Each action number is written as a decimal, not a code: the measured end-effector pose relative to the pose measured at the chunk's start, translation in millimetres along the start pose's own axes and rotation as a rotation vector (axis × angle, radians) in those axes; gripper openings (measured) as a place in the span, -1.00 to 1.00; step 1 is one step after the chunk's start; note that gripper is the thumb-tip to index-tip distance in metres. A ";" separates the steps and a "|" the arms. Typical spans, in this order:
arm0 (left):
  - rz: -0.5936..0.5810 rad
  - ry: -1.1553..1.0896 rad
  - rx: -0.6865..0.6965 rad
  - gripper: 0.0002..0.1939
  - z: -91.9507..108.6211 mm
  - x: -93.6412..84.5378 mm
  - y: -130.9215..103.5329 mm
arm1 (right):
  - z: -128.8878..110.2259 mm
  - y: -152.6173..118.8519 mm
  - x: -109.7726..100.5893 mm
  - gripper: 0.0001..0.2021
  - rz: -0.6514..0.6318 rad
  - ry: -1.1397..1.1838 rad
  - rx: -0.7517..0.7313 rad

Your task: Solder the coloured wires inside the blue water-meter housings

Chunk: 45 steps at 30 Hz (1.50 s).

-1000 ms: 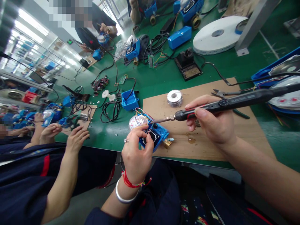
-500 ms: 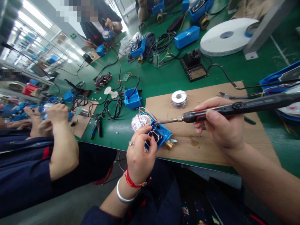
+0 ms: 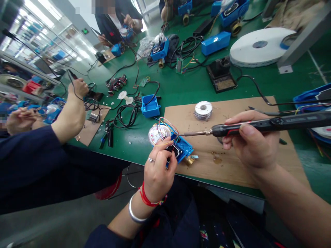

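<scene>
My right hand (image 3: 254, 144) is wrapped round the black handle of a soldering iron (image 3: 269, 124); its metal shaft points left, with the tip just above the blue housing (image 3: 186, 147). Whether the tip touches anything there I cannot tell. My left hand (image 3: 159, 168) is closed in a pinch on thin wires (image 3: 165, 143) over the near side of that housing, its fingertips partly hiding the dark part inside. A round clear-covered piece (image 3: 157, 133) joined by coloured wires lies behind my left fingers. A brass fitting (image 3: 190, 160) sticks out of the housing toward me.
A solder spool (image 3: 203, 110) stands on the cardboard sheet (image 3: 240, 162). Farther back are an iron stand (image 3: 221, 75) and a white reel (image 3: 261, 44). An open blue box (image 3: 150, 106), black cables and pliers (image 3: 109, 134) lie left. A co-worker's arm (image 3: 71, 115) reaches over the bench at left.
The soldering iron has drawn back a little to the right from the wires. My left hand keeps its pinch. At left, the co-worker's hand has moved up and away to a dark-handled tool.
</scene>
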<state>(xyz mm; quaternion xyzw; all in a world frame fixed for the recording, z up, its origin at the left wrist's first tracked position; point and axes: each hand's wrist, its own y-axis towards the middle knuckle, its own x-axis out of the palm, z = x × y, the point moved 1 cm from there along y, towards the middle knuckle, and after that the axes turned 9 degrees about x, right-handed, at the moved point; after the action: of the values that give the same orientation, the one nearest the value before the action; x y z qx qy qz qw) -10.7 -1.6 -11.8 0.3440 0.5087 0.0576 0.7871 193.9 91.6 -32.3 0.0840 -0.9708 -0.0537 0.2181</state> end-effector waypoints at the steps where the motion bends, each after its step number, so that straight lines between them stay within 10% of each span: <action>1: 0.000 -0.005 0.002 -0.80 -0.4 -0.7 0.0 | -0.2 -0.1 0.1 -0.89 0.007 -0.001 0.004; 12: 0.290 -0.088 0.086 -0.65 -11.7 -16.9 -31.1 | 0.6 1.7 0.6 -0.88 0.018 0.000 -0.018; 18: -0.064 -0.129 0.295 -0.56 -11.9 -9.8 -33.0 | -1.1 0.4 0.3 -0.85 0.028 0.003 0.005; 27: 0.166 -0.010 0.002 -0.66 -16.9 -4.0 -9.7 | -4.8 -1.2 0.8 -0.80 0.055 -0.035 0.009; 45: 0.178 -0.044 -0.179 -0.89 -1.7 4.7 7.3 | -2.2 0.9 -1.7 -0.86 -0.001 0.015 -0.039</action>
<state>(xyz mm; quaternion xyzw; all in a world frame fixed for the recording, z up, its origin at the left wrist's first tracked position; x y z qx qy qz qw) -7.9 6.8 -11.4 0.3172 0.4516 0.1649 0.8175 196.2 92.6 -31.0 0.0806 -0.9679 -0.0719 0.2271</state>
